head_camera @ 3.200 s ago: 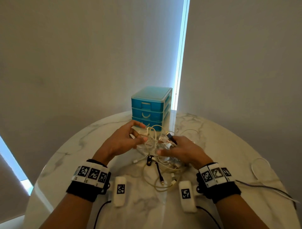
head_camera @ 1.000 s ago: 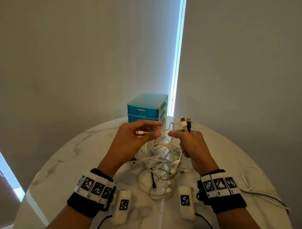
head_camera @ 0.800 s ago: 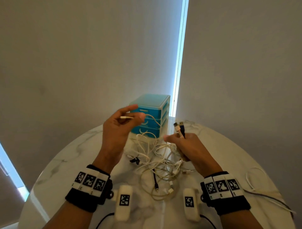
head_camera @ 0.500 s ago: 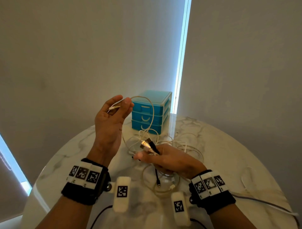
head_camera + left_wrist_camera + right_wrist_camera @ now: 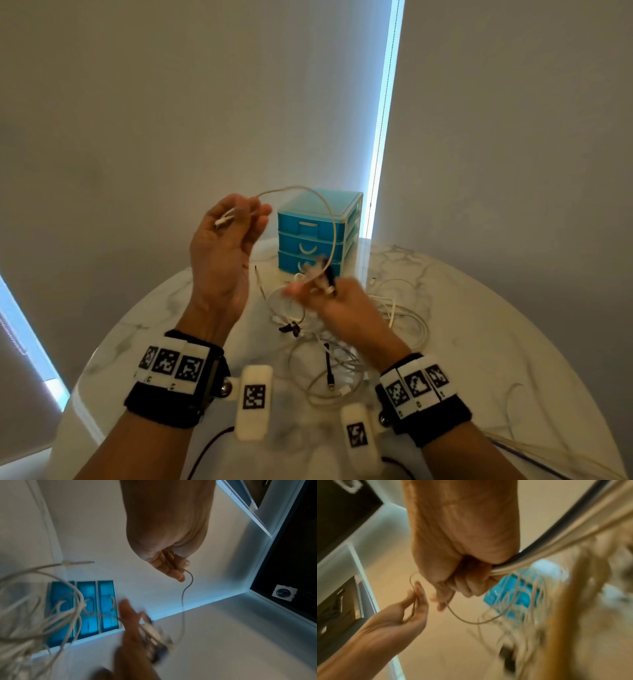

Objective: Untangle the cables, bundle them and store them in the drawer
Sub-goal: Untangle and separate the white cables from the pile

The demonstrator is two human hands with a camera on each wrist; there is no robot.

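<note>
Two hands are up over the round white desk (image 5: 479,325). The left hand (image 5: 222,250) is raised, palm toward the camera, and its fingers and thumb pinch the plug end of a thin white cable (image 5: 329,219). That cable goes up from the pinch, bends in a big arch in front of the blue drawer box (image 5: 318,233), and comes down to the right hand (image 5: 342,305).

The right hand is lower, just above the desk, and it looks blurry. In the right wrist view its fingers (image 5: 471,586) are curled tight around a bunch of cords, some white and one dark. Plug ends stick out above its grip in the head view, but they are too blurry to tell apart.

Under the hands, a messy pile of cables (image 5: 325,363) lies on the desk, with loops of white cord, a short black cord and small plugs. More white loops lie to the right of the pile.

The blue drawer box stands at the back of the desk, near the wall. It has three drawers, and all three look closed.
</note>
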